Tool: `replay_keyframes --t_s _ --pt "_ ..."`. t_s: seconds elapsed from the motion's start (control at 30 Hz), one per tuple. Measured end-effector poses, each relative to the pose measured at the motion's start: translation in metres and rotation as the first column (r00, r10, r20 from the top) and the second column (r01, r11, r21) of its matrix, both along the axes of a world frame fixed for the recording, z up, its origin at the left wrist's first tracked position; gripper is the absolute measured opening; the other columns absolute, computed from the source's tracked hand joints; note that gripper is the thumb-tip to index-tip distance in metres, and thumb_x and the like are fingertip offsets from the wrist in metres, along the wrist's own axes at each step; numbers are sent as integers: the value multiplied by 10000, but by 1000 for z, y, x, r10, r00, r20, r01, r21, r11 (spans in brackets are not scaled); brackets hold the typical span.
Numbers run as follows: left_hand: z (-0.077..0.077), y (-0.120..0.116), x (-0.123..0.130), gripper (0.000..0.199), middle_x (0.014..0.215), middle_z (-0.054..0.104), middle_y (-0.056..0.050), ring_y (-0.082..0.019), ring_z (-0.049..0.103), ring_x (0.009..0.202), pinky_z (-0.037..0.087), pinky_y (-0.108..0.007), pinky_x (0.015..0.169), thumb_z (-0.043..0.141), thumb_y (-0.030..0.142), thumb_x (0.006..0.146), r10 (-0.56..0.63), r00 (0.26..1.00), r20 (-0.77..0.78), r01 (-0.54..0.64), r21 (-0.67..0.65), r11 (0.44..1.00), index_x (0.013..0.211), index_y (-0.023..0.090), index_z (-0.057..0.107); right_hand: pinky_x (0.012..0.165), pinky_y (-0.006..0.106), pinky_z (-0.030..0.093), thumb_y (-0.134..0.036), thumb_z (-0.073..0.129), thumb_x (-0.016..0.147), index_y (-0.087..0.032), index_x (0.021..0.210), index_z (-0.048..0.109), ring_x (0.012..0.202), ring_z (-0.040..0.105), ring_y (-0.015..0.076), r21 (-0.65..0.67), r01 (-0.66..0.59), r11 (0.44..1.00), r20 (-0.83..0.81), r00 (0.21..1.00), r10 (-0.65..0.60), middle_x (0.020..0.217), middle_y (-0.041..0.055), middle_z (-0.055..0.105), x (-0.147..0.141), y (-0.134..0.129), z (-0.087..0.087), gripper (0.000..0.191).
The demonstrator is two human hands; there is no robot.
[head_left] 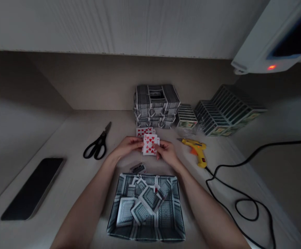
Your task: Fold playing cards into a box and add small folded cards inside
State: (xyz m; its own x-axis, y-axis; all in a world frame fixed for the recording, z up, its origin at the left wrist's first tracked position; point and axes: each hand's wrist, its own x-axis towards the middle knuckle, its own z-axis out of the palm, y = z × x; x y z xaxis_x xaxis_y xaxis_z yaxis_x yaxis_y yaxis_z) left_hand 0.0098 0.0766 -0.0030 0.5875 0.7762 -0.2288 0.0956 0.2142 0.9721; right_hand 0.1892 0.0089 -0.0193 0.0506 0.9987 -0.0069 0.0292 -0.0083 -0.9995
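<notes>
Between my hands, over the middle of the table, is a ten of hearts playing card, face up, with at least one more card showing at its right edge. My left hand pinches the left side of the cards. On the right side, my right hand grips them with the thumb on the front. Just behind lie more red playing cards, face up. Nearer to me stands an open tray built of patterned cards, with loose cards and card pieces inside. A small dark item lies between hands and tray.
A box made of cards stands by the back wall. Right of it are smaller card-built stacks. A yellow glue gun trails a black cable. Black scissors and a dark phone lie left. A shelf hangs overhead.
</notes>
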Motion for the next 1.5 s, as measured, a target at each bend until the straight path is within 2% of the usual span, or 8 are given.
replay_keyframes --t_s 0.33,0.8,1.03,1.3,1.5 --pt "2 -5 7 293 689 666 -4 -119 586 633 486 -232 633 739 378 571 62 998 -4 -62 -21 998 713 131 669 340 203 291 -471 583 702 -176 559 530 310 377 71 -5 16 1000 -18 1000 -16 359 -60 459 0 0 2 332" --pt "-1 -3 11 348 639 641 2 -112 568 600 468 -216 599 699 456 605 28 996 -81 -26 29 999 674 119 644 348 198 286 -492 578 716 -168 576 527 307 371 65 -4 -5 1000 -33 999 5 350 -62 450 2 0 0 357" --pt "-6 -4 14 359 636 621 17 -105 546 579 452 -215 575 674 471 622 98 990 -104 -84 134 987 683 122 618 325 197 263 -502 614 668 -159 605 577 333 391 63 -19 13 1000 -51 999 -14 452 -44 509 2 1 2 350" --pt "-3 -8 17 338 616 622 5 -105 539 557 448 -216 563 664 455 639 178 979 -102 -159 174 972 664 118 637 335 204 329 -506 665 617 -151 607 604 335 341 46 -52 17 999 -122 992 -24 460 -49 500 4 3 3 360" --pt "-3 -9 19 316 582 621 4 -105 530 532 439 -216 542 682 430 623 218 972 -83 -203 156 967 645 116 651 331 202 321 -504 692 590 -141 641 643 322 319 42 -65 20 998 -145 989 -29 413 -60 463 5 5 2 370"
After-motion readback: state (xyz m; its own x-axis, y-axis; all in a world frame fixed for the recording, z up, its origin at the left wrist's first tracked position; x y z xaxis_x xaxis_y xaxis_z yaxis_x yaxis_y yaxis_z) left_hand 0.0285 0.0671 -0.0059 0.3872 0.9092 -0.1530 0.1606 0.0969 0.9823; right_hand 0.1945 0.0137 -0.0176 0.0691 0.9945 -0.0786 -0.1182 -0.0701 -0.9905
